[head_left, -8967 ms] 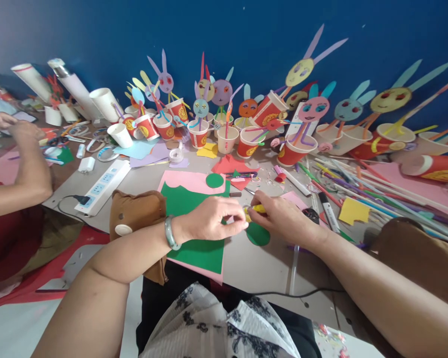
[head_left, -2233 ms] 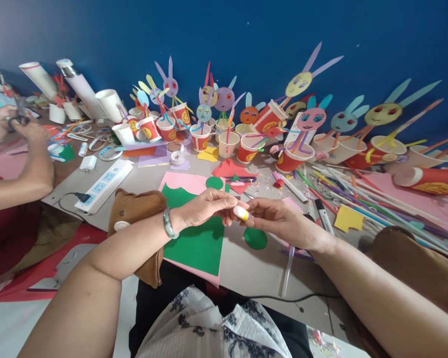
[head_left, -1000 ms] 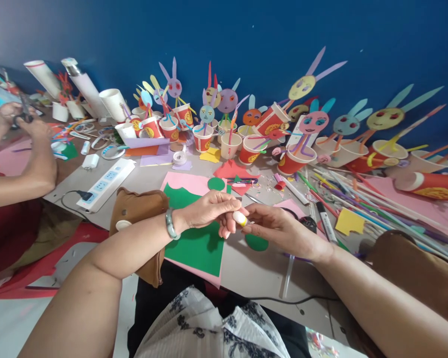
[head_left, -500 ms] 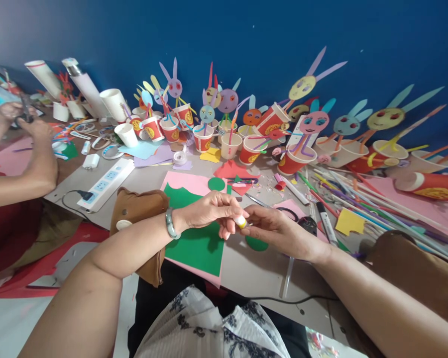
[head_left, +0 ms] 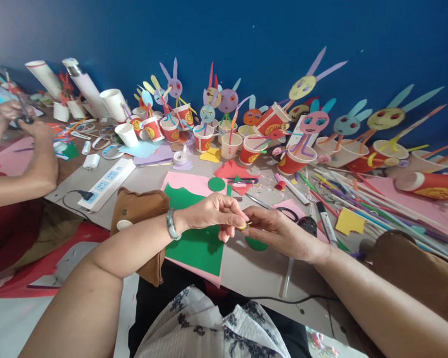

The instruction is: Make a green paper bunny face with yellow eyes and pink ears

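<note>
Above the green paper's right edge, my left hand (head_left: 217, 215) pinches a small white-and-yellow item (head_left: 243, 226), mostly hidden by the fingers; its kind is unclear. My right hand (head_left: 272, 229) meets it from the other side, thumb and fingertips closed at the item's right end. Beneath my left hand lies green paper (head_left: 194, 248) on top of pink paper (head_left: 175, 180). One green paper circle (head_left: 216, 184) rests beyond the hands, and another green circle (head_left: 257, 243) is partly covered by my right hand.
Paper cups with rabbit faces (head_left: 297, 155) line the blue wall. Scissors (head_left: 286, 214), a black-and-white marker (head_left: 326, 223) and many coloured pipe cleaners (head_left: 373, 204) lie on the right. A power strip (head_left: 108, 184) and brown cushion (head_left: 140, 206) are left. Another person's hands (head_left: 33, 124) hold scissors.
My left thumb and fingers have shifted over the small item, so its white part no longer shows and only a bit of yellow is visible. My right hand has barely moved.
</note>
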`<move>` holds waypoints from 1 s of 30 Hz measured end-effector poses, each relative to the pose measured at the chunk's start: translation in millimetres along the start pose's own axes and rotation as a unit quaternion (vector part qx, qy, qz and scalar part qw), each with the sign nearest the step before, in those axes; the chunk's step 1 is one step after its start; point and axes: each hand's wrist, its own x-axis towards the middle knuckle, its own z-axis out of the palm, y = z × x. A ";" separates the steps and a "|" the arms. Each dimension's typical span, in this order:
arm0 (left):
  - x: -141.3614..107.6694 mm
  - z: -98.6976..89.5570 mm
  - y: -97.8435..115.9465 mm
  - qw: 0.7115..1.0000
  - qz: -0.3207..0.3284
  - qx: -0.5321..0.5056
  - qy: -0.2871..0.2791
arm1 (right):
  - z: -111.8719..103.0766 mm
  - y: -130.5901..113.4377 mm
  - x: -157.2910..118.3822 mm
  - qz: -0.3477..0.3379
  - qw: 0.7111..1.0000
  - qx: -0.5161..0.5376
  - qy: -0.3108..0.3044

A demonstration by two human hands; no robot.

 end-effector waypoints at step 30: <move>0.1 -3.4 -0.4 1.000 0.007 -0.024 -0.009 | -0.4 -3.5 -1.5 0.003 0.999 -0.011 0.043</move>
